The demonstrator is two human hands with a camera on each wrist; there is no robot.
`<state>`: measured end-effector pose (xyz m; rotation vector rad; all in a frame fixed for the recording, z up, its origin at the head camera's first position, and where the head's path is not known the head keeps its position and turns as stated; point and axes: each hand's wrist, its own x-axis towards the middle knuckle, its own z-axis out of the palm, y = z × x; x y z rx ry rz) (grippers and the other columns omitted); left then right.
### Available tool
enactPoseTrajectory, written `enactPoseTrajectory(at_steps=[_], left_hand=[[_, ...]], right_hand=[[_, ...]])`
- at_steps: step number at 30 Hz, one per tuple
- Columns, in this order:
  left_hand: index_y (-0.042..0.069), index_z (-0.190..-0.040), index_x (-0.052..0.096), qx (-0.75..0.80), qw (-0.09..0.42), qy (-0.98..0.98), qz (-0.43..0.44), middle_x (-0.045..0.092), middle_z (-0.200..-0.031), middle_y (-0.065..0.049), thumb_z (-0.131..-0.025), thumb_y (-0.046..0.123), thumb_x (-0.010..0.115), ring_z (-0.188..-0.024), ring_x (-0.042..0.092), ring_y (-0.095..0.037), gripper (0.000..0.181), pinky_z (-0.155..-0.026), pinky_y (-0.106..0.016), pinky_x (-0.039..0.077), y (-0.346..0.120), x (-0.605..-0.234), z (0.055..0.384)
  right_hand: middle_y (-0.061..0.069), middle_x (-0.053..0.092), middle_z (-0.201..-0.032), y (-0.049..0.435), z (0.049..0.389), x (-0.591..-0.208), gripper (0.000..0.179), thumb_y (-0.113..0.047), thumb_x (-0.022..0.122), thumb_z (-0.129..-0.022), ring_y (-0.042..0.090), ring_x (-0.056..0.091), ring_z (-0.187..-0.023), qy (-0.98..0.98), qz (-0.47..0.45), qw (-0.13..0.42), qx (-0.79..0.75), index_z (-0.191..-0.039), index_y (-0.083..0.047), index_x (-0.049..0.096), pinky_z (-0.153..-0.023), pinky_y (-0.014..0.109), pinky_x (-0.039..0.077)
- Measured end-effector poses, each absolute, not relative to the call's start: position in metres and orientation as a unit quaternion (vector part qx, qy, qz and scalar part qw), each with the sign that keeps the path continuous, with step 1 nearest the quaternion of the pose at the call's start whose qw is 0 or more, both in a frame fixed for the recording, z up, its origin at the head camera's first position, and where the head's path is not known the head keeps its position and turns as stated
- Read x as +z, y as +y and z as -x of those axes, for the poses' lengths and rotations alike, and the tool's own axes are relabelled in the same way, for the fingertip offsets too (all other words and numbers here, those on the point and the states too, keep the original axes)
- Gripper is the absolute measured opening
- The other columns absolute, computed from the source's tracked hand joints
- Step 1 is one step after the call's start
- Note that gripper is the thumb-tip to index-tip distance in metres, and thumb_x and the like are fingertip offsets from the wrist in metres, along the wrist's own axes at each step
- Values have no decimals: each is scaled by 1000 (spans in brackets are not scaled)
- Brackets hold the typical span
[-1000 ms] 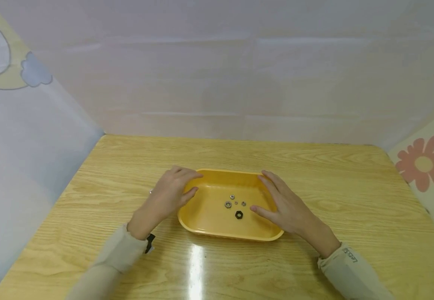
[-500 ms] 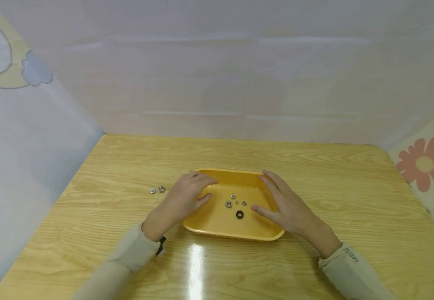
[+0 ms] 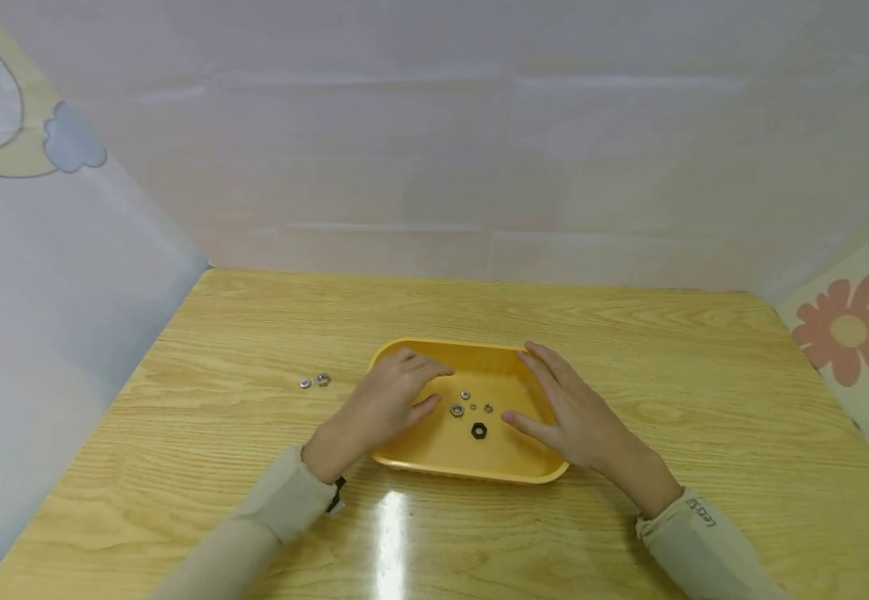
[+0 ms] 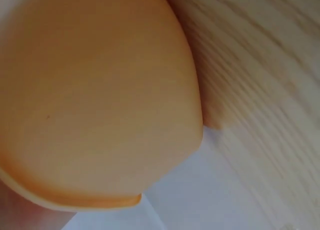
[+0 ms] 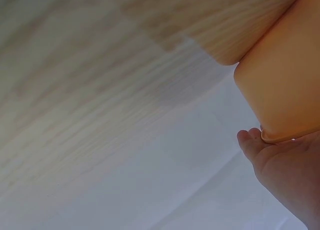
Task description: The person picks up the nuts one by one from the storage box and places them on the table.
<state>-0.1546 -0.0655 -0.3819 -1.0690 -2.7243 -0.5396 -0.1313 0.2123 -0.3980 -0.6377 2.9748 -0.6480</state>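
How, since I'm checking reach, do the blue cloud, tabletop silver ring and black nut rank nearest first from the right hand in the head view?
1. Black nut: in the tray, left of the right hand.
2. Tabletop silver ring: left of the tray.
3. Blue cloud: left wall.

Both wrist views crop the yellow tray (image 4: 100, 100).

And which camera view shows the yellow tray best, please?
The head view: it shows the inside of the yellow tray and most of its rim. The left wrist view shows only part of its outer wall, close up; the right wrist view, one outer portion, with the right hand at the rim.
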Motion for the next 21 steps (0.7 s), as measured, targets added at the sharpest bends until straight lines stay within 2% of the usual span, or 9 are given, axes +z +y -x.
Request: enactPoseTrajectory(at_steps=[21], left_hand=[[10, -125, 67, -210, 59, -905, 365, 71, -123, -4, -89, 15, 75, -108, 62, -21, 37, -91, -34, 53, -52, -393, 157]], right_hand=[[17, 19, -164, 211, 131, -398, 87, -57, 56, -95, 41, 25, -148, 956, 210, 11, -205, -156, -3, 25, -113, 62, 33]])
